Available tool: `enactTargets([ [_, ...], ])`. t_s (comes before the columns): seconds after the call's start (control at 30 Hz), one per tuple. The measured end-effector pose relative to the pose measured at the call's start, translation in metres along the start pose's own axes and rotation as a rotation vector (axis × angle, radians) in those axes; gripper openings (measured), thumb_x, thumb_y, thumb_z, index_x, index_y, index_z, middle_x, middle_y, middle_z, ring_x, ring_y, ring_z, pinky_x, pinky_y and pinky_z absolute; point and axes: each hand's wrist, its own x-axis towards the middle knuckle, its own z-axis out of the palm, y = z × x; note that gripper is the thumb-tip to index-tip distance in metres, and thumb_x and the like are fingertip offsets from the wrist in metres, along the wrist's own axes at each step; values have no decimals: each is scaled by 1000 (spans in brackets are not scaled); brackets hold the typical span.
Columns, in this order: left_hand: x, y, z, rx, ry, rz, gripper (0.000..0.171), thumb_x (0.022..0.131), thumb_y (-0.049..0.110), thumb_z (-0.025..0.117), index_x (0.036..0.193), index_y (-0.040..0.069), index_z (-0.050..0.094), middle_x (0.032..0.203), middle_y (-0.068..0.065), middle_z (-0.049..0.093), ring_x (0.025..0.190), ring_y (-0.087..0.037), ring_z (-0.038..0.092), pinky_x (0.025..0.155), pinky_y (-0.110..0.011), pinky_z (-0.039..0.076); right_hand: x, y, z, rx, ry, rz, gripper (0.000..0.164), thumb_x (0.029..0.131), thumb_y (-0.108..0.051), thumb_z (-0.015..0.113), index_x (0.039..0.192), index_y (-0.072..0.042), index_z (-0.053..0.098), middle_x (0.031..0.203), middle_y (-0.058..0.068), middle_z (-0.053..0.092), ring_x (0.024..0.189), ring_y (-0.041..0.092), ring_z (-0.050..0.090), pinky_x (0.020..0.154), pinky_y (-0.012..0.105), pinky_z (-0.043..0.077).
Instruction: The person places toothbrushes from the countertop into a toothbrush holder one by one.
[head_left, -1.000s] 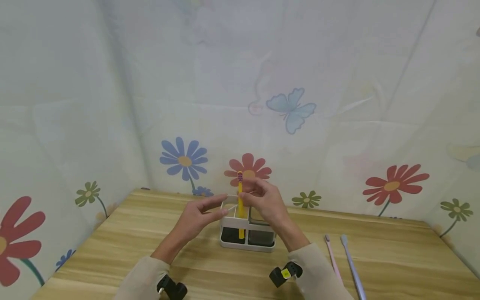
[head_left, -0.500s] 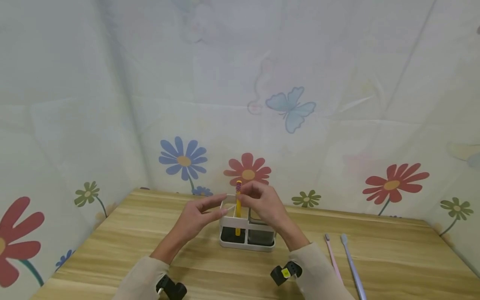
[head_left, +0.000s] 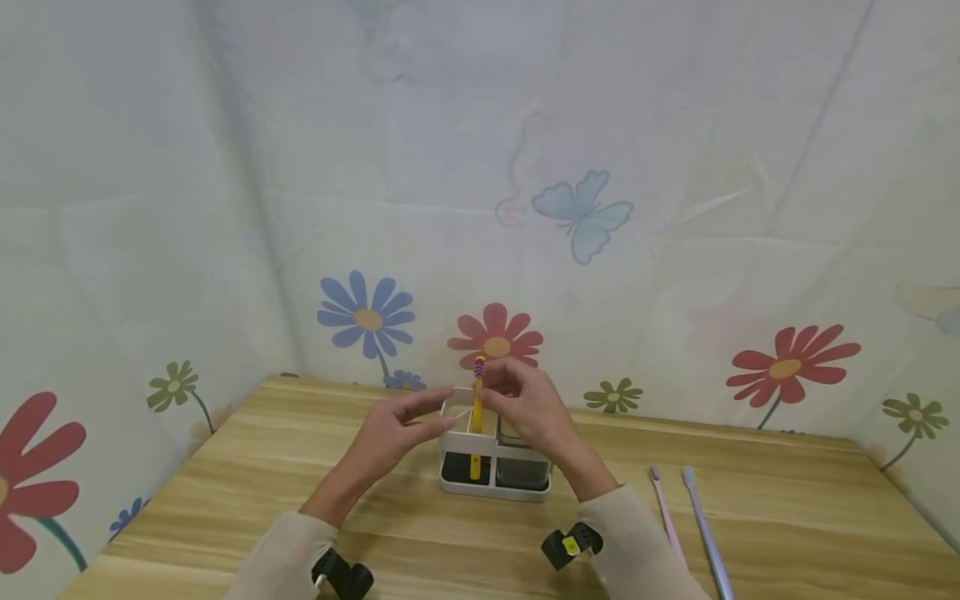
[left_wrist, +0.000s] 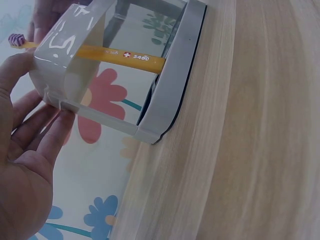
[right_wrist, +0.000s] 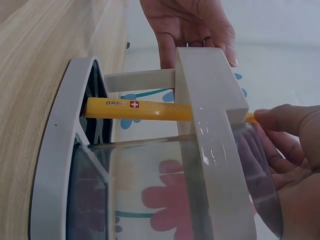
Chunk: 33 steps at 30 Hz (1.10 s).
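Note:
A white toothbrush holder (head_left: 517, 454) with a clear cup (head_left: 522, 477) in its right part stands on the table. My left hand (head_left: 397, 429) grips its upper left corner, thumb (left_wrist: 14, 70) on one side and fingers on the other. Pinched by thumb and fingertips of my right hand (head_left: 534, 408) is a yellow toothbrush (head_left: 477, 414) with purple-and-white bristles. The brush stands upright through a slot in the top of the holder, bristles up. In the right wrist view its handle end (right_wrist: 97, 108) is right at the dark base pad.
To the right, a pink toothbrush (head_left: 664, 508) and a lavender toothbrush (head_left: 705, 533) lie side by side on the wooden table (head_left: 795, 517). Behind the table hangs a flower-print curtain (head_left: 675, 275).
The yellow toothbrush's bristle end is lower than a second ago, and my right hand came down slightly with it. My left hand has stayed at the holder's corner.

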Motion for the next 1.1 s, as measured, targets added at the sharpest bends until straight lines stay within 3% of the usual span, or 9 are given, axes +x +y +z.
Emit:
enactTargets([
  [0.33, 2, 0, -2, -1, 2, 2, 52, 96, 36, 82, 143, 19, 69, 144, -3, 66, 134, -27, 60, 108, -48, 53, 1, -4, -6, -19, 8, -5, 27, 100, -7, 75, 127, -6, 71, 115, 6, 73, 103, 23, 69, 94, 40, 60],
  [0.6, 0, -3, 0, -28, -2, -1, 52, 96, 34, 82, 143, 17, 69, 144, -2, 66, 135, -27, 60, 109, -47, 52, -6, -2, -23, -30, 15, -9, 30, 102, -16, 74, 130, -5, 71, 124, 11, 74, 108, 25, 70, 92, 40, 62],
  [0.93, 0, -9, 1, -35, 1, 7, 49, 95, 31, 83, 141, 17, 71, 144, -2, 66, 134, -26, 61, 109, -46, 52, -21, -7, -46, 117, 52, 27, 35, 102, -20, 76, 133, -6, 68, 120, 11, 73, 107, 31, 72, 95, 50, 61],
  [1.1, 1, -7, 2, -24, 1, 42, 50, 96, 30, 82, 142, 13, 70, 144, -6, 66, 133, -29, 62, 109, -48, 52, -31, -7, -60, 138, 70, 8, 35, 102, -15, 74, 135, -4, 67, 122, 18, 71, 106, 23, 73, 93, 43, 62],
])
